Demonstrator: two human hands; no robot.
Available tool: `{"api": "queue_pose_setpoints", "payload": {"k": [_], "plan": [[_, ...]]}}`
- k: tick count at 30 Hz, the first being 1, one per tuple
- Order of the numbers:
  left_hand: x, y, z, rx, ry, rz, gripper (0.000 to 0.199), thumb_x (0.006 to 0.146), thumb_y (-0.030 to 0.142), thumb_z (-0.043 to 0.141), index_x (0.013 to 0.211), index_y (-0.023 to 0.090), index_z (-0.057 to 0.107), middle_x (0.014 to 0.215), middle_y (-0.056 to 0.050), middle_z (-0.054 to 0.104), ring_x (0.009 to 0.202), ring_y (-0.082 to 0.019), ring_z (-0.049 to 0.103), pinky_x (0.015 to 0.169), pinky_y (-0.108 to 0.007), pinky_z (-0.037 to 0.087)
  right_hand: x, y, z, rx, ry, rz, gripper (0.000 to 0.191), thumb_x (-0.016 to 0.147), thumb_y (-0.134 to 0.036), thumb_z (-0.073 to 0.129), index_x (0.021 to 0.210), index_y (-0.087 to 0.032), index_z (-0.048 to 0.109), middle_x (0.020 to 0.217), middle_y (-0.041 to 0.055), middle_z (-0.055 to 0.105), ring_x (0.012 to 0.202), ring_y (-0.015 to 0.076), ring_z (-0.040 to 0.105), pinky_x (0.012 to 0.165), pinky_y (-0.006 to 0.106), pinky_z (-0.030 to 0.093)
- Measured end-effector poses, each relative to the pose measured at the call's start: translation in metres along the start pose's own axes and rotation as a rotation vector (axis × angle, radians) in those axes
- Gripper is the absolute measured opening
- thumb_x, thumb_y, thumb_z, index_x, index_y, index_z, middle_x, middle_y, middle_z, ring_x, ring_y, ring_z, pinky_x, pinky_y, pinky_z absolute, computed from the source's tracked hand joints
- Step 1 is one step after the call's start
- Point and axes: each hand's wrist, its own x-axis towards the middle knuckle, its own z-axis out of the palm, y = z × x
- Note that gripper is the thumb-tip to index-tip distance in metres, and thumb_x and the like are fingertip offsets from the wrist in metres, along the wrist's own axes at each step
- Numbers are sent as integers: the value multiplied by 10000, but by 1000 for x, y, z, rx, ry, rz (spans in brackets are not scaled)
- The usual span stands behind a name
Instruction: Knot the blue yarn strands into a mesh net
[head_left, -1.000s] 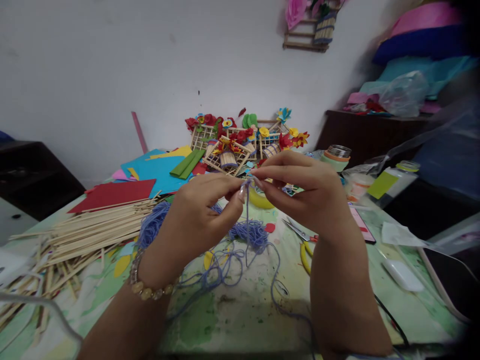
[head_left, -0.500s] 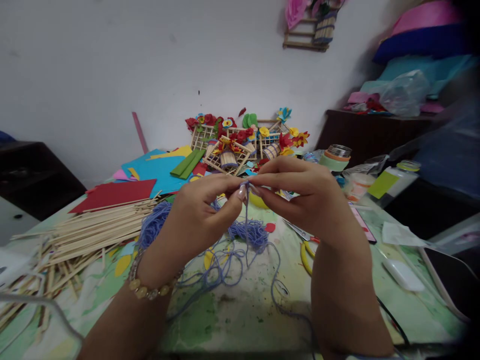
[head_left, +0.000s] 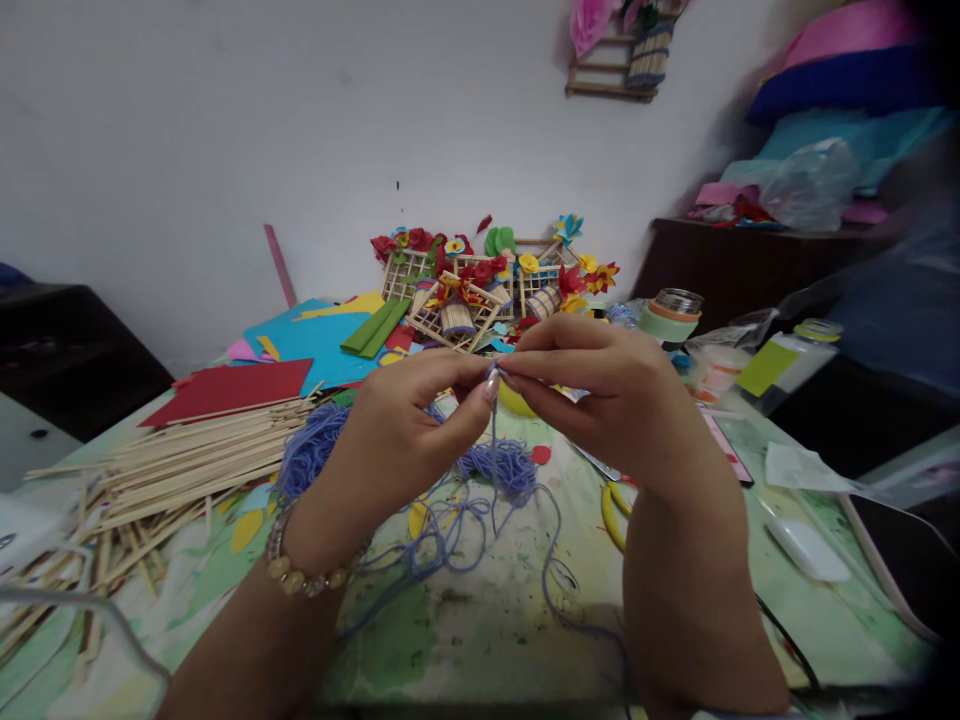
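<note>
My left hand (head_left: 420,425) and my right hand (head_left: 600,380) meet fingertip to fingertip above the middle of the table. Both pinch purple yarn (head_left: 494,440), and a strand hangs straight down from between them. The small part at the fingertips is mostly hidden. Below lies a loose purple yarn bundle (head_left: 502,470), with loops of yarn spread over the cloth. Another purple yarn bundle (head_left: 309,450) sits left of my left wrist, which wears a bead bracelet.
Wooden sticks (head_left: 195,460) and red paper (head_left: 232,390) lie left. Stick frames with paper flowers (head_left: 457,290) stand at the back. To the right are yellow-handled pliers or scissors (head_left: 615,515), a white mouse (head_left: 808,550), a phone (head_left: 726,448) and a jar (head_left: 795,360).
My left thumb has shifted slightly right and up, closer to my right fingertips, covering more of the yarn. My right hand has barely moved.
</note>
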Motion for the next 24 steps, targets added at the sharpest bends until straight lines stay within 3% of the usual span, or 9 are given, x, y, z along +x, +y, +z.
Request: {"api": "queue_pose_setpoints", "payload": {"k": [10, 19, 24], "plan": [[0, -1, 1, -18, 27, -15, 160, 807, 240, 578, 888, 202, 710, 848, -27, 707, 758, -153, 639, 657, -234, 501, 0, -5, -2, -81, -56, 4, 190, 867, -174, 512, 839, -197, 699, 876, 53, 636, 792, 141, 579, 681, 253, 433], [-2, -1, 1, 93, 88, 53, 183, 821, 238, 565, 929, 229, 711, 850, -4, 705, 778, -147, 640, 702, -236, 497, -6, -15, -13, -140, 119, 65, 165, 866, -180, 524, 866, -224, 683, 887, 41, 647, 792, 155, 590, 669, 290, 458], [-1, 2, 4, 125, 76, 130, 185, 834, 209, 543, 931, 211, 700, 869, -15, 707, 802, -150, 639, 760, -252, 487, -7, -22, -10, -169, 64, 84, 169, 856, -162, 529, 817, -190, 691, 846, 34, 648, 758, 144, 592, 643, 279, 458]]}}
